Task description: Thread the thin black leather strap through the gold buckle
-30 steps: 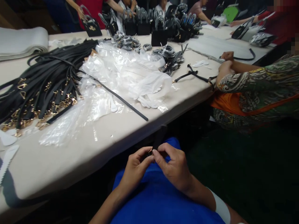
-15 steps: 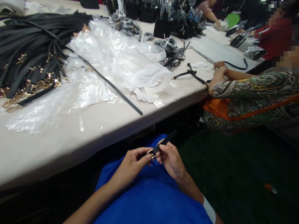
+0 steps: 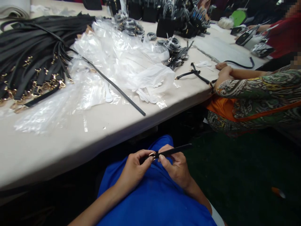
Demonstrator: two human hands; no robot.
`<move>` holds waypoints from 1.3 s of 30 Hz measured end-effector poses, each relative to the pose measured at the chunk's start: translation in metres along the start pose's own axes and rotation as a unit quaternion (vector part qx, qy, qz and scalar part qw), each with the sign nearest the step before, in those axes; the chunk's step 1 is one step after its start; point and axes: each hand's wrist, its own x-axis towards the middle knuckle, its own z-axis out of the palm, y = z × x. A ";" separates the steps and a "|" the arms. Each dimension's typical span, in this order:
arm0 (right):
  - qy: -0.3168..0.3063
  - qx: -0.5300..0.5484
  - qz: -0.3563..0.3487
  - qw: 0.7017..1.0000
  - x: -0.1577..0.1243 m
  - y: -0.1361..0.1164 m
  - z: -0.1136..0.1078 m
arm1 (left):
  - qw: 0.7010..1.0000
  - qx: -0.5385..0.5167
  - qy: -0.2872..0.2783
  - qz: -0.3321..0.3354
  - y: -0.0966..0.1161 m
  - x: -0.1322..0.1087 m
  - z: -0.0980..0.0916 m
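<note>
Over my blue-clad lap (image 3: 150, 194) I hold a black strap (image 3: 175, 150) with a gold buckle (image 3: 152, 155). My left hand (image 3: 135, 166) is closed, pinching the buckle end between thumb and fingers. Close beside it, my right hand (image 3: 176, 164) grips the strap just right of the buckle, thumb on the near side. The strap's free end sticks out to the right past my right hand. Part of the strap is hidden by the fingers of both hands.
On the table (image 3: 58, 150) lie a heap of black straps (image 3: 35, 59) with gold clasps, clear plastic bags (image 3: 122, 59), and one long strap (image 3: 119, 89) across them. Black handbags (image 3: 164, 26) stand behind. A co-worker's patterned sleeve (image 3: 256, 84) is at the right.
The strap has swung from pointing up and right to lying nearly level. My right hand has turned with it, and my left hand still pinches the buckle end.
</note>
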 end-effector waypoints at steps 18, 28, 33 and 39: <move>0.006 0.406 0.310 0.860 -0.003 0.011 0.018 | 1.000 -0.008 -0.002 -0.017 0.002 0.002 -0.004; -0.003 0.362 0.246 0.899 -0.002 0.015 0.018 | 1.000 -0.020 0.005 -0.019 0.002 0.002 -0.004; 0.001 0.223 0.162 0.961 -0.002 0.011 0.018 | 1.000 0.004 0.027 -0.004 -0.002 0.002 -0.004; 0.010 0.000 0.027 1.000 -0.007 0.010 0.025 | 0.993 0.035 0.105 0.040 -0.013 -0.001 0.001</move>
